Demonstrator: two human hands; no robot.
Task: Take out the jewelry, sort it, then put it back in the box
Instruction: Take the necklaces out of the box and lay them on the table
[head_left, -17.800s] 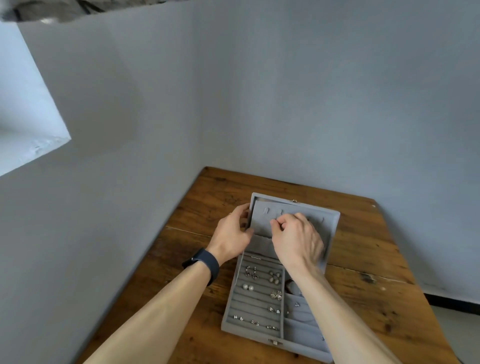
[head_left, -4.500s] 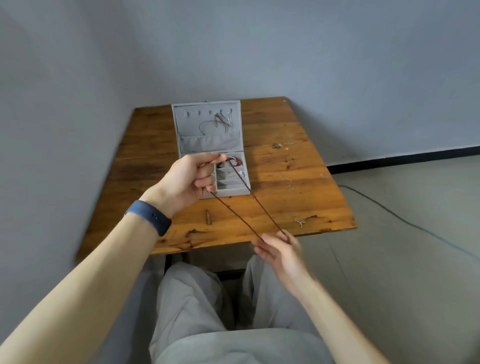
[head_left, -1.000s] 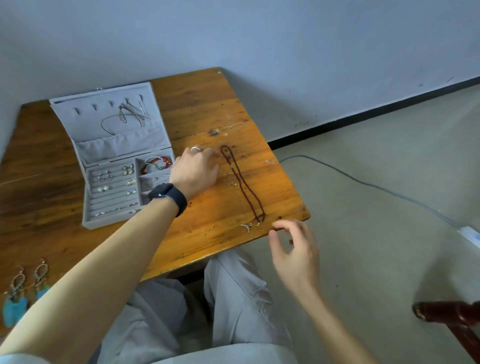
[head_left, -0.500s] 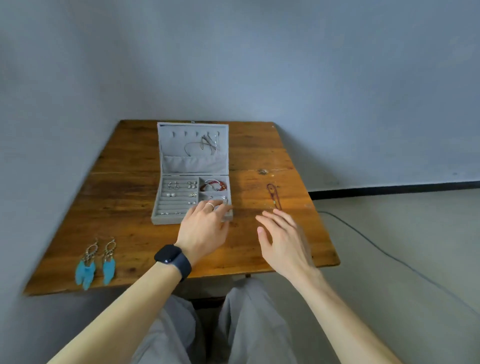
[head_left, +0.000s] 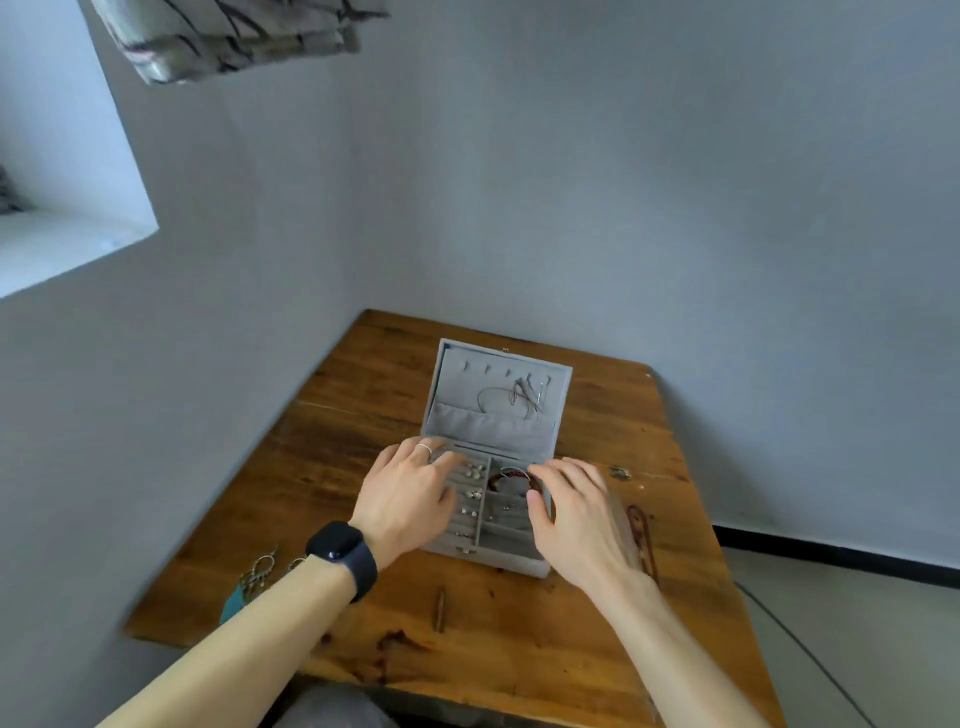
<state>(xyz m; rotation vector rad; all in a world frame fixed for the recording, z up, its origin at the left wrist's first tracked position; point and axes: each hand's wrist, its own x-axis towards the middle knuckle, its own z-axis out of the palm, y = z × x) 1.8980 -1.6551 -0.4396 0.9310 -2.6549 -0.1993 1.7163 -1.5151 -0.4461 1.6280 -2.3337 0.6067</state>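
**Both hands back over the jewelry box (head_left: 488, 560)**

Brown necklace (head_left: 642, 530) now lies on the table (head_left: 519, 644), right of the box. Left hand (head_left: 402, 499) spreads over the earring rows. Right hand (head_left: 576, 519), relaxed, reaches the red bracelet (head_left: 511, 474). Neither grips anything. Next removal likely.

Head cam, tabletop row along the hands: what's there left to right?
teal earrings → left hand → red bracelet → right hand → dark bead necklace
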